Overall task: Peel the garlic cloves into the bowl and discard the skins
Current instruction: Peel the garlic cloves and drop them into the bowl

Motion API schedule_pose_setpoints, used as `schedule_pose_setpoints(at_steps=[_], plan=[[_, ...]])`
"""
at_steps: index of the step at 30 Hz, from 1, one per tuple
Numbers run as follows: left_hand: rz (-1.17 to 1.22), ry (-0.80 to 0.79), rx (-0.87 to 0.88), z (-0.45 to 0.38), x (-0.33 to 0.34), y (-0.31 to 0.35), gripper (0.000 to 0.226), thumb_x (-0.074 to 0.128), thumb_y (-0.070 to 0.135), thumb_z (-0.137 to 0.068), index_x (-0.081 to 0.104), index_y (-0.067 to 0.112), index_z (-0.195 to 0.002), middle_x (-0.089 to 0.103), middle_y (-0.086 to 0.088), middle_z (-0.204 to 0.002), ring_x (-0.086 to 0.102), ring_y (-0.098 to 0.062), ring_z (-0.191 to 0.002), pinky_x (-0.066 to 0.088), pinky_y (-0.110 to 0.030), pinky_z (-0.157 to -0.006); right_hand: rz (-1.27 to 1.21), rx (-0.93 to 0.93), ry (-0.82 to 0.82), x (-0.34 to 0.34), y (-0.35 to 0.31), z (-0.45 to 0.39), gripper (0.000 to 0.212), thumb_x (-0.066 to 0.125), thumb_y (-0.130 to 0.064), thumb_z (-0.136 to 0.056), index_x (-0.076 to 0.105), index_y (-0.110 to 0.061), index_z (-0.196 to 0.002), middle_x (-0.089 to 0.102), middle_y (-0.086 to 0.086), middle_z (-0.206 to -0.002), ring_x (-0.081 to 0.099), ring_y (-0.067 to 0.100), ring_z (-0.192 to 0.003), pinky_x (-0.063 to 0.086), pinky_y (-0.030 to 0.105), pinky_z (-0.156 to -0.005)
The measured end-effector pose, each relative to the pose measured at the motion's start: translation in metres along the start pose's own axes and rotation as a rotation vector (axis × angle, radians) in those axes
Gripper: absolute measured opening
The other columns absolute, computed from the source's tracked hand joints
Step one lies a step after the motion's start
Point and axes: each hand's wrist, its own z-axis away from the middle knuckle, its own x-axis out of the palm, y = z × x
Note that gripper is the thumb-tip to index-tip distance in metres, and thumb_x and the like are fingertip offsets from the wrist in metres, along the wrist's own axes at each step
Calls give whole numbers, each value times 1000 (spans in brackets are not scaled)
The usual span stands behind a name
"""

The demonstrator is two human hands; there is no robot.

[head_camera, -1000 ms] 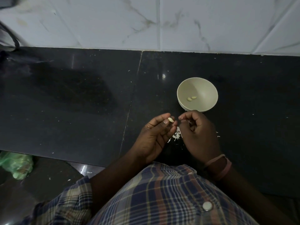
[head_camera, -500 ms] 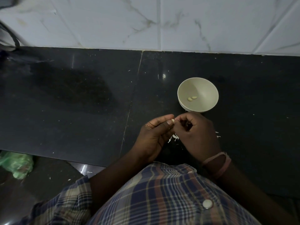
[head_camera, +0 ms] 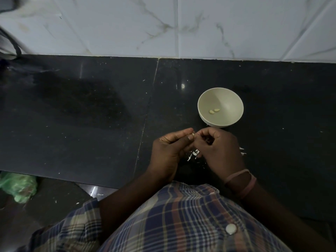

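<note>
The two hands meet fingertip to fingertip just in front of the bowl. The left hand (head_camera: pixel 169 148) pinches a small garlic clove (head_camera: pixel 193 134) between thumb and forefinger; only a pale sliver of it shows. The right hand (head_camera: pixel 216 148) has its fingers curled in and its fingertips up against the same clove, seemingly picking at the skin, though I cannot tell whether it holds anything else in the palm.

Under and between the hands lies a little heap of white skins (head_camera: pixel 194 155), with a few more scraps by the right hand's outer edge, all loose on the black countertop (head_camera: pixel 91 124). Just beyond the knuckles sits the pale bowl (head_camera: pixel 234 99), with two peeled cloves (head_camera: pixel 214 110) side by side in its bottom.

So by my reckoning it is early going: two done, a third being stripped, and none of the skins cleared away yet. A green plastic bag (head_camera: pixel 18 186) lies on the floor below the counter's edge, far left; whether it is meant for the skins I can't say
</note>
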Motion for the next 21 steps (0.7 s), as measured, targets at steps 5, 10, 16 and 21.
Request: schedule_pose_setpoints(at_steps=[5, 10, 16, 21], plan=[[-56, 8, 41, 0, 1, 0, 18, 65, -8, -88, 76, 3, -98, 77, -18, -97, 75, -23, -91, 60, -26, -77, 4, -11, 16, 2, 3, 0, 6, 71, -20, -88, 71, -17, -83, 69, 1, -66, 67, 14, -56, 54, 26, -53], [-40, 0, 18, 2, 3, 1, 18, 66, -8, -87, 76, 3, -97, 77, -17, -95, 76, -23, -89, 61, -27, -78, 18, -22, 11, 2, 6, -1, 7, 70, -19, -87, 70, -17, -80, 66, 0, -62, 65, 14, -56, 53, 29, -55], [39, -38, -50, 1, 3, 2, 20, 62, -7, -91, 71, -2, -107, 76, -19, -100, 75, -24, -92, 60, -27, -79, -156, 80, -48, -1, 4, -3, 10, 68, -14, -89, 66, -10, -81, 63, 5, -57, 58, 16, -44, 48, 26, -47], [92, -56, -104, -1, 3, 2, 21, 57, -5, -94, 68, -4, -111, 76, -17, -102, 75, -21, -93, 60, -24, -79, -261, 121, -55, -2, 3, -3, 14, 65, -15, -93, 68, -3, -87, 64, 7, -59, 57, 19, -46, 48, 30, -49]])
